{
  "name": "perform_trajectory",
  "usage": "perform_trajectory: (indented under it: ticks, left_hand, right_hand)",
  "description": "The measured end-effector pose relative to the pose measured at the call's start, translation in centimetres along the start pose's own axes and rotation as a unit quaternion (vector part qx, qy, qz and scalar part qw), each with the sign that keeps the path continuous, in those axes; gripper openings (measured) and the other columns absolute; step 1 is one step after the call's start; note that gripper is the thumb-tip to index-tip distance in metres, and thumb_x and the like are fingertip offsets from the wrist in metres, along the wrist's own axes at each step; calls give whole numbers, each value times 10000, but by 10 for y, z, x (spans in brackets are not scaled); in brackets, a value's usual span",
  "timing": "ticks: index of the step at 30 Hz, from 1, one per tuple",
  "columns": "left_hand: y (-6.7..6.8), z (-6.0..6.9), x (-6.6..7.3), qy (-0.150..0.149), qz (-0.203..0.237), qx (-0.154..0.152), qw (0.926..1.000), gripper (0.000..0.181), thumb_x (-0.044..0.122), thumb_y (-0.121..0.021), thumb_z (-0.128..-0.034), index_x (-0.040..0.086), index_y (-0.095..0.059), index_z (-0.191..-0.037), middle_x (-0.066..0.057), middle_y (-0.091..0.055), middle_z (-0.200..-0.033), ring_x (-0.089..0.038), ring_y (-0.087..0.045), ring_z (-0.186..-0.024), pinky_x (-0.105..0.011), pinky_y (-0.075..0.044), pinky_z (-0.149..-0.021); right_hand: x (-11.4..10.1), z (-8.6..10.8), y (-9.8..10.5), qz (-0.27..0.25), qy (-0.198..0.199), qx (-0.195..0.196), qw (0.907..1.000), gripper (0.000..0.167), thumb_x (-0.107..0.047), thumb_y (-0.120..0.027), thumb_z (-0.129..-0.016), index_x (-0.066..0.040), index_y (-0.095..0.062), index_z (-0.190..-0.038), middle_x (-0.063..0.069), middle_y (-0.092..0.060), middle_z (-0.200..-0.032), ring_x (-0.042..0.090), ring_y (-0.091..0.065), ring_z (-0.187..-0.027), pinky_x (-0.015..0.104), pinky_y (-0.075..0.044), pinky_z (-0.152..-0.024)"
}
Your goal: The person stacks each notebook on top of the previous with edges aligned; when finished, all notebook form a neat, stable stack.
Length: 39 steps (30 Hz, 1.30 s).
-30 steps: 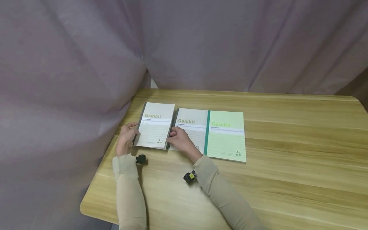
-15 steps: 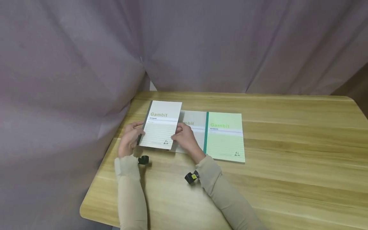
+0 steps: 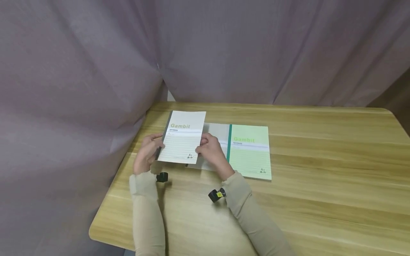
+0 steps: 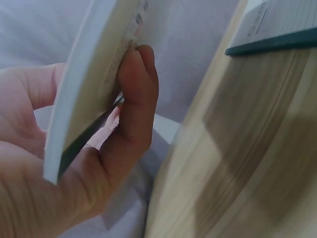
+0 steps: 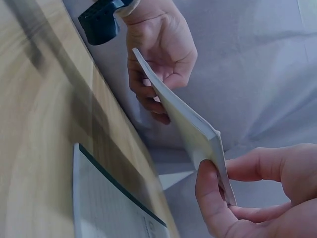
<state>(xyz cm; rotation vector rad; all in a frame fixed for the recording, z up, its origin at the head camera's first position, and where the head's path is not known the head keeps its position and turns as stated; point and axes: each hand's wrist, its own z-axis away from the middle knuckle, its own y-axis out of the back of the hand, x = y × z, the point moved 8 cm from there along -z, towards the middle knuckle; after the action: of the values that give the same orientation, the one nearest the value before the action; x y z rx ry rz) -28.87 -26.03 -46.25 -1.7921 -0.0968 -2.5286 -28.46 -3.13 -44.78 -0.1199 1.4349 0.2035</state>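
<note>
A white notebook (image 3: 180, 138) with a dark spine is held above the table between both hands. My left hand (image 3: 148, 153) grips its spine side; in the left wrist view the fingers (image 4: 136, 94) lie against its underside. On the opposite edge, my right hand (image 3: 213, 151) pinches it between thumb and fingers, as the right wrist view shows. Below and to the right lies a grey notebook (image 3: 217, 129), partly covered by the raised one and my right hand. Against its right side is a light green notebook (image 3: 251, 156) with a green spine.
The wooden table (image 3: 320, 160) extends far to the right, with its left edge near my left arm. A grey curtain (image 3: 224, 53) hangs behind it and along the left. Small black wrist cameras sit at both cuffs.
Both hands have raised the white notebook off the table and carried it slightly right. It now covers more of the grey notebook, while the green one stays in place.
</note>
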Motion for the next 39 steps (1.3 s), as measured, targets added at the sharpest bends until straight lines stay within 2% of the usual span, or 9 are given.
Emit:
perform_trajectory:
  ticks: [6,12,16,21,27,31,35,39]
  left_hand:
    - [-16,-3,-1,5,169,-146,9998,676,-106,-451,-815,-89,-354,-1484,-152,-638,-973,-187,-660,-730,-303,-578,-621]
    - [-30,-4,6,-114,136,-209,9996,690,-86,-455,-808,-84,-354,-1490,-175,-634,-1014,-182,-657,-735,-289,-572,-621]
    - [-42,-3,10,-146,283,-284,9991,698,-92,-458,-804,-81,-356,-1495,-165,-643,-1008,-179,-667,-728,-283,-572,-618]
    - [-56,-3,18,-311,431,-461,9975,694,-96,-455,-798,-85,-353,-1484,-139,-658,-966,-175,-676,-707,-270,-570,-599]
    - [-77,-6,23,-339,675,-651,9950,683,-117,-449,-787,-99,-350,-1463,-122,-664,-920,-180,-682,-687,-269,-570,-580]
    - [-91,-8,23,-277,734,-729,9943,693,-117,-463,-780,-72,-353,-1463,-151,-652,-962,-194,-681,-703,-277,-571,-587]
    - [-104,-6,23,-222,710,-826,9938,694,-116,-477,-774,-45,-356,-1453,-171,-633,-1029,-201,-672,-749,-276,-569,-614]
    - [-113,-6,23,-241,620,-888,9938,668,-116,-481,-774,-44,-365,-1428,-198,-613,-1062,-208,-655,-759,-269,-557,-609]
  right_hand:
    - [-5,3,14,121,-40,67,9999,546,153,-562,-772,106,-542,-1316,176,-628,-953,230,-653,-746,397,-598,-697]
    - [-11,6,30,284,-42,106,9995,546,131,-557,-783,105,-531,-1328,164,-591,-961,233,-645,-756,417,-596,-729]
    - [-13,8,43,429,-103,215,9988,559,92,-556,-798,79,-529,-1356,143,-575,-967,208,-618,-748,486,-578,-787]
    - [-17,12,58,482,-150,352,9981,570,58,-559,-798,58,-532,-1368,127,-563,-974,191,-572,-711,500,-562,-805]
    - [-21,17,75,424,-174,525,9976,586,80,-546,-793,63,-525,-1379,103,-544,-916,169,-506,-683,421,-558,-738]
    - [-21,21,89,580,-110,639,9962,591,67,-547,-802,77,-509,-1392,118,-548,-938,142,-479,-645,298,-498,-651]
    - [-18,26,101,605,-142,705,9956,597,54,-543,-803,87,-500,-1397,141,-541,-996,156,-500,-698,283,-504,-652]
    - [-15,30,108,397,-216,732,9963,604,56,-532,-808,87,-486,-1409,163,-557,-1026,217,-549,-806,311,-547,-683]
